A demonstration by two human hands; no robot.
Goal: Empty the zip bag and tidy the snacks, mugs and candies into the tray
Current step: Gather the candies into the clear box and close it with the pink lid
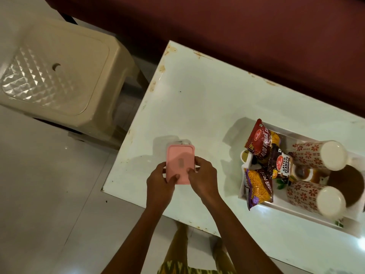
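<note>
A: Item 1?

B: Flat pink rectangular plastic lidded box (pixel 180 164), near the table's front-left corner, gripped at its near end by both hands. Left hand (pixel 159 183) has its thumb on the lid; right hand (pixel 204 177) pinches the right edge, fingers curled narrow. Something pale shows under the box's far end; whether that is the zip bag, I cannot tell.

A: Risk?

B: Judged only: the box sits close to the front edge of the white glossy stained tabletop (pixel 197 99). If the lid pops suddenly, whatever is inside could scatter over that edge onto the floor.

A: Item 2?

B: White rectangular tray (pixel 280 207), toward the table's right side, well apart from the box. Already holding 3 packets and 2 mugs.

A: Writing?

B: Red foil snack packet (pixel 258 140): "ALOO BHUJIA", partly cut off. Dark small snack packet (pixel 281 165): "SALTED PEANUTS". Purple-and-yellow snack packet (pixel 258 187): "BHUJIA", first word unclear. All 3 carry a red oval logo, too small to read.

A: Mugs?

B: 2 white ceramic mugs with red flower print, far one (pixel 320 155) and near one (pixel 316 196), apparently upside down. The packets lean loosely at the tray's left end; the purple one overhangs its rim and could slide out if jostled.

A: Surroundings?

B: Beige square plastic stool (pixel 59 76), off the table's left edge.
</note>
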